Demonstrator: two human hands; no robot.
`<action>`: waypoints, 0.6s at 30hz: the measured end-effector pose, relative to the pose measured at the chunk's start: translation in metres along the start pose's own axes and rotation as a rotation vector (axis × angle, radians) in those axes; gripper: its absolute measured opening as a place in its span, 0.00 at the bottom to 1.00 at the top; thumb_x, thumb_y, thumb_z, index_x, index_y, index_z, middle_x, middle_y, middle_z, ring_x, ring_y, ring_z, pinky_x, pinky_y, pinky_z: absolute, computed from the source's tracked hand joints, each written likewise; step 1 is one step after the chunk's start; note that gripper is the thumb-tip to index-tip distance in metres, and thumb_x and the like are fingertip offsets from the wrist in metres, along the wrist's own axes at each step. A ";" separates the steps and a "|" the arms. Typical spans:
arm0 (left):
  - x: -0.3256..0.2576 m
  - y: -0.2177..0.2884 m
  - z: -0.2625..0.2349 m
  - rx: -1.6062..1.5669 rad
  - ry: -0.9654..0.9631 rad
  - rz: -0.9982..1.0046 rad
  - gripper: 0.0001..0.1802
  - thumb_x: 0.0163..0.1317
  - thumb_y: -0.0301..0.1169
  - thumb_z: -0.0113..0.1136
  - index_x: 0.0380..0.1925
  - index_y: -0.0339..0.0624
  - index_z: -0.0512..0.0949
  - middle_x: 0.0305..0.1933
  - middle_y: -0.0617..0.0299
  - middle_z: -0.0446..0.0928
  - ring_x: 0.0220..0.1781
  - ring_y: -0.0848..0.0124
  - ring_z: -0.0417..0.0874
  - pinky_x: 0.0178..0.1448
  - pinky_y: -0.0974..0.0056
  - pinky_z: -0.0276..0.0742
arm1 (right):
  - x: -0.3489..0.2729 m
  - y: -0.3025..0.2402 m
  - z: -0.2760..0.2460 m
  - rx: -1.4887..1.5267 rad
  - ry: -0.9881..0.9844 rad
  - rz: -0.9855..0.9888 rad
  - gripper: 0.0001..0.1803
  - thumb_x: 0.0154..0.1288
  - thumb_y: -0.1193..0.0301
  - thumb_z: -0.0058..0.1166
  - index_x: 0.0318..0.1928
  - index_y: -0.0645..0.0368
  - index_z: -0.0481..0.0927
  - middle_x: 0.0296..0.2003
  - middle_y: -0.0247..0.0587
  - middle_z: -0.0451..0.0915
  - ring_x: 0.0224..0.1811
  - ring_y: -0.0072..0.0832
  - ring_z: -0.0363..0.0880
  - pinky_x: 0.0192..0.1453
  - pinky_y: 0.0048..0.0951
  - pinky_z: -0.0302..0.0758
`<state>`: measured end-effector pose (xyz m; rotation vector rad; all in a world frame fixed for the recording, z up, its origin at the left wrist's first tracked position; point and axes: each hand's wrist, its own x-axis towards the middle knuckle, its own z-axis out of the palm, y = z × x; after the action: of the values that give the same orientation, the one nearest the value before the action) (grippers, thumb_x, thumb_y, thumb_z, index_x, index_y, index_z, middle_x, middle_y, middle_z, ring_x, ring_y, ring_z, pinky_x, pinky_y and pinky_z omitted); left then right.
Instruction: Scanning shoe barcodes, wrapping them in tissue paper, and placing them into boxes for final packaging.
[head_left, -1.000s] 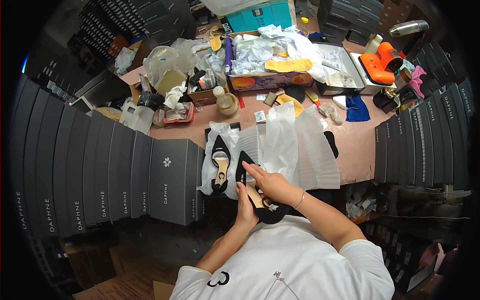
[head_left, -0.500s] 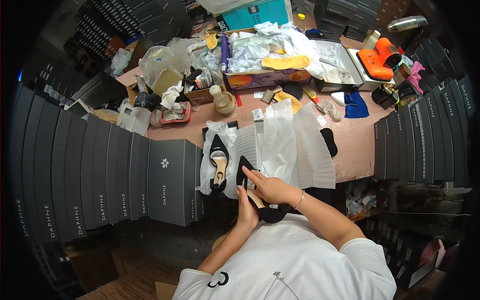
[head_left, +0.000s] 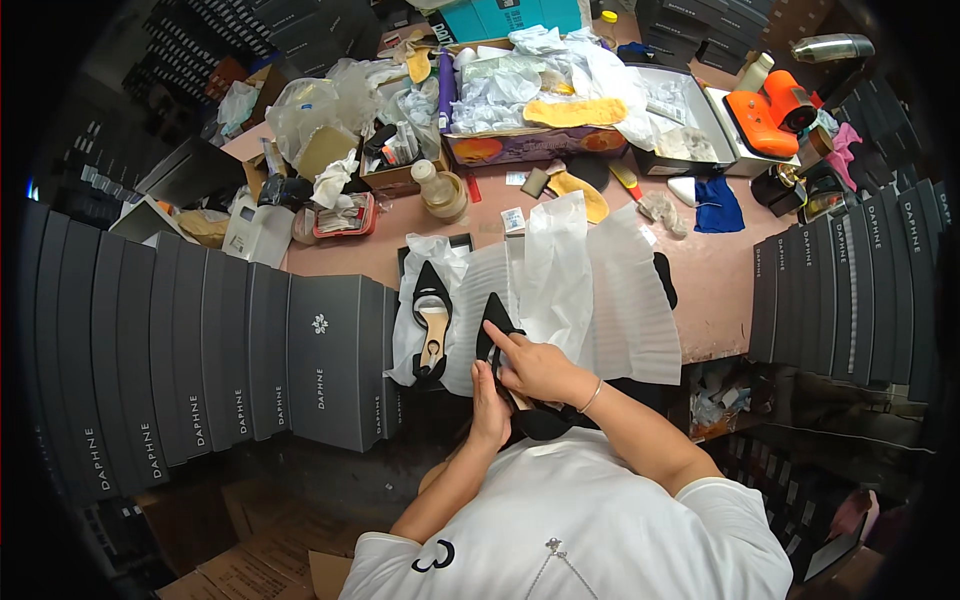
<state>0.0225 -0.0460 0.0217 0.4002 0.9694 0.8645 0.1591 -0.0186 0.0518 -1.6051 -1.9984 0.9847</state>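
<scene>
Close to my body, a black pointed shoe point(head_left: 497, 318) with a pale insole is held between my two hands, its toe facing away from me. My left hand point(head_left: 490, 408) grips its left side, with the thumb up along the upper. From the right, my right hand point(head_left: 540, 372) closes round the shoe, and its index finger rests on the upper near the toe. The matching black shoe point(head_left: 433, 318) lies on white tissue at the left, over an open box. White wrapping paper point(head_left: 553, 270) and a ribbed translucent sheet point(head_left: 632, 300) spread beyond my hands.
Rows of dark grey shoeboxes point(head_left: 330, 365) stand at the left, and more grey boxes point(head_left: 830, 290) at the right. Behind are a glass bottle point(head_left: 440, 192), a purple carton point(head_left: 535, 149) heaped with crumpled paper, an orange device point(head_left: 765, 115) and a blue cloth point(head_left: 717, 206).
The shoe in my hands has shifted slightly, its toe now a little farther from me. My right index finger still lies on the upper. The whole view has moved a little.
</scene>
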 end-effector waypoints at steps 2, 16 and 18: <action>0.012 -0.006 -0.004 0.128 0.176 0.126 0.26 0.73 0.54 0.33 0.56 0.45 0.59 0.51 0.57 0.67 0.54 0.68 0.72 0.56 0.61 0.73 | -0.001 0.002 -0.009 0.007 -0.026 -0.092 0.35 0.55 0.70 0.52 0.66 0.58 0.61 0.40 0.50 0.76 0.31 0.46 0.80 0.34 0.42 0.77; 0.016 0.039 0.007 -0.053 0.138 -0.167 0.39 0.64 0.68 0.31 0.49 0.44 0.71 0.41 0.54 0.75 0.37 0.64 0.78 0.39 0.58 0.77 | 0.010 0.048 -0.014 -0.367 0.057 -0.187 0.13 0.55 0.69 0.51 0.42 0.58 0.77 0.37 0.42 0.78 0.29 0.35 0.81 0.35 0.38 0.75; 0.008 0.035 0.022 -0.024 0.069 -0.181 0.40 0.66 0.67 0.29 0.54 0.42 0.68 0.44 0.59 0.74 0.38 0.66 0.78 0.40 0.60 0.77 | 0.019 0.030 -0.013 -0.323 0.091 -0.375 0.09 0.54 0.68 0.54 0.36 0.58 0.76 0.29 0.38 0.76 0.27 0.34 0.80 0.33 0.34 0.75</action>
<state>0.0272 -0.0167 0.0517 0.2591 1.0409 0.7287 0.1832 0.0058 0.0362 -1.3161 -2.3670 0.4601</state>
